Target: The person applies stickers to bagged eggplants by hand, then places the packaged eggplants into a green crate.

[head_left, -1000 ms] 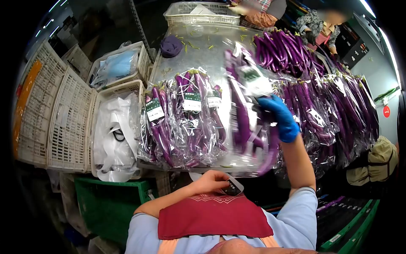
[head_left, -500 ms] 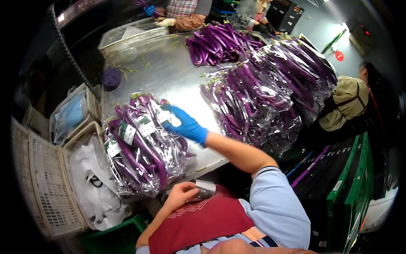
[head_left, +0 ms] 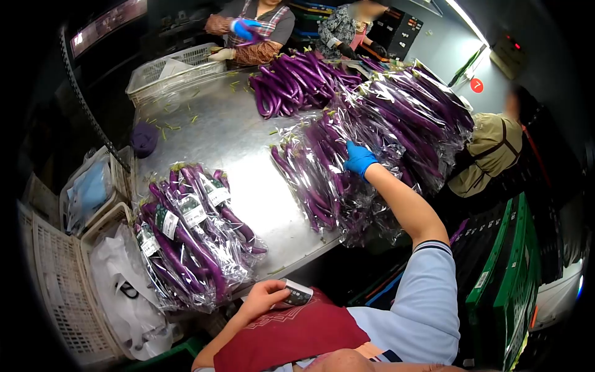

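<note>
My left hand (head_left: 265, 296), bare, is closed around a small strip of printed labels (head_left: 297, 292) in front of the red apron. My right hand (head_left: 361, 159), in a blue glove, reaches to the right-hand pile, its fingers closed on the clear plastic of a bag of eggplants (head_left: 322, 167). Its fingertips are partly hidden against the shiny film. More bagged eggplants (head_left: 415, 111) lie behind it, overlapping. On the left of the metal table sit several labelled bags of eggplants (head_left: 192, 235), with white-and-dark labels near their stem ends.
Loose eggplants (head_left: 300, 80) are heaped at the table's (head_left: 204, 130) far side, near two co-workers. A purple roll (head_left: 144, 139) and stem scraps lie at left. White crates (head_left: 62, 279) with plastic bags (head_left: 127, 285) flank the left edge; green-and-black crates (head_left: 502, 266) stand right.
My right hand has left the labelled bags and moved right to the unlabelled bagged pile. The left hand still holds the labels. The view has shifted slightly.
</note>
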Motion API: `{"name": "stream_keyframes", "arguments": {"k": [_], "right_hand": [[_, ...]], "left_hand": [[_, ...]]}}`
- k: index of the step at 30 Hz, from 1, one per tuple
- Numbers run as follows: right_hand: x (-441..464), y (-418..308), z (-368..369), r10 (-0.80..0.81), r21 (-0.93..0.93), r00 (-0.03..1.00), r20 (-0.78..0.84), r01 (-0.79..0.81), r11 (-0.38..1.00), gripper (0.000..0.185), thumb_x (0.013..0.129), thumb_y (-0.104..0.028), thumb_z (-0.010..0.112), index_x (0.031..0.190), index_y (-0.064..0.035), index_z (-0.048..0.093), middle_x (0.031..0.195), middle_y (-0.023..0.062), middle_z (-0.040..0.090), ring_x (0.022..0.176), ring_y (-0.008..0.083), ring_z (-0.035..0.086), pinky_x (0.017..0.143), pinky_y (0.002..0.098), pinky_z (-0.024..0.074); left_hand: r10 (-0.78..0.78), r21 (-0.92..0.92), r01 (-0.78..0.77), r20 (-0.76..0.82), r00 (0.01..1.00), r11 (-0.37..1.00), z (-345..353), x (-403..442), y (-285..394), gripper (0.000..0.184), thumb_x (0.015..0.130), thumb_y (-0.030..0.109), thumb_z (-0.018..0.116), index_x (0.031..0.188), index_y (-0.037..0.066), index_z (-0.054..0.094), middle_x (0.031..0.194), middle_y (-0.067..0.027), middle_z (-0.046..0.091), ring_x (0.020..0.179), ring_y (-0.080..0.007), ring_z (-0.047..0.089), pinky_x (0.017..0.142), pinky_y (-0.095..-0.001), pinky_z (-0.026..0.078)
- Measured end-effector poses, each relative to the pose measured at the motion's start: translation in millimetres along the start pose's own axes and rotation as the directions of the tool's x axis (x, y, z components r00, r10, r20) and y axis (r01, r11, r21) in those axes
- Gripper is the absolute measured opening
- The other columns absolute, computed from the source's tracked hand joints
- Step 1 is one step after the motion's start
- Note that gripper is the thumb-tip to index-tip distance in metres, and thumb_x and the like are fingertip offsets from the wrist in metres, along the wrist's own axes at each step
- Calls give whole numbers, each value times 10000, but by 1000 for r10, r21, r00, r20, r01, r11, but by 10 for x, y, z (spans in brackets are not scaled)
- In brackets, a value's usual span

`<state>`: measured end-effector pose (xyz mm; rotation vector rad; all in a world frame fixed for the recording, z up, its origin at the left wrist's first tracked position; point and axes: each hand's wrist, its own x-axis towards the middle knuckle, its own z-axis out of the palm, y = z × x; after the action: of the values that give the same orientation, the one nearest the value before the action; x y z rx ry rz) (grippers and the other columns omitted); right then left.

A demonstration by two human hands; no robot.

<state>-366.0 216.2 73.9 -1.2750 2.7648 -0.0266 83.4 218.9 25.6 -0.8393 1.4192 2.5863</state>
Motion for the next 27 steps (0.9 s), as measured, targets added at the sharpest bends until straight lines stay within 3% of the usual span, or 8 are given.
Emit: {"name": "stream_keyframes", "arguments": {"k": [3,10,15,18,20,22,24,27], "right_hand": [[127,20,-174,-11,347,998,-57,30,937,564,645,-221,605,1141,-9,442,953,203,575,847,297,582,760,370,453],[-658,-840,-471,-198,984,975,-98,125,130,599,732,-40,526,1295,-80,325,802,-4,508,626,57,440,565,196,403],[-1181,-1481,1072,-313,622,894,-322,449,642,643,680,-129,548,1268,-14,315,899,223,523,826,328,524,771,374,413],[-1243,-1504,1910,-450,666,890,-67,376,644,649,718,-228,600,1261,-19,314,1000,272,507,924,375,508,808,395,402],[-1305,-1526,1457,-356,613,877,-323,480,628,455,806,-354,522,1080,8,493,938,218,561,826,335,553,742,368,432],[-1310,-1333,1036,-284,926,926,247,-140,350,466,827,-438,467,904,8,577,782,136,609,711,242,577,661,320,442],[-1619,-1368,380,-583,841,648,490,-527,121,319,846,-323,490,860,-18,582,684,54,587,576,103,541,550,224,414],[-1739,-1466,502,-523,843,716,462,-537,10,136,766,-148,618,814,-33,561,629,20,541,545,88,517,501,193,405]], "left_hand": [[93,-74,-94,-10,996,993,-24,14,-16,199,817,107,554,962,-28,539,875,-61,581,767,-116,560,668,-241,478],[188,-301,-179,1,982,937,-2,24,93,298,874,99,425,1147,-1,361,1028,-144,519,900,-218,561,758,-365,503],[386,-457,-378,-82,919,805,42,69,128,508,879,44,395,1336,71,175,1240,-101,395,1085,-198,451,891,-340,406],[394,-362,-450,-219,892,816,6,125,115,498,882,50,391,1333,34,181,1279,-97,360,1107,-160,416,937,-285,333],[379,-379,-459,-268,886,804,27,131,159,496,882,35,379,1337,52,183,1260,-103,381,1095,-159,427,915,-295,362],[386,-358,-471,-285,877,806,10,181,125,498,884,30,373,1340,62,177,1234,-104,408,1080,-162,440,906,-298,372],[409,-367,-485,-268,872,794,46,203,160,468,882,54,396,1315,33,218,1185,-116,449,1041,-168,472,885,-296,396],[342,-437,-410,-230,911,800,66,199,143,416,859,82,468,1238,-13,324,1103,-114,510,967,-163,523,854,-285,421]]}}
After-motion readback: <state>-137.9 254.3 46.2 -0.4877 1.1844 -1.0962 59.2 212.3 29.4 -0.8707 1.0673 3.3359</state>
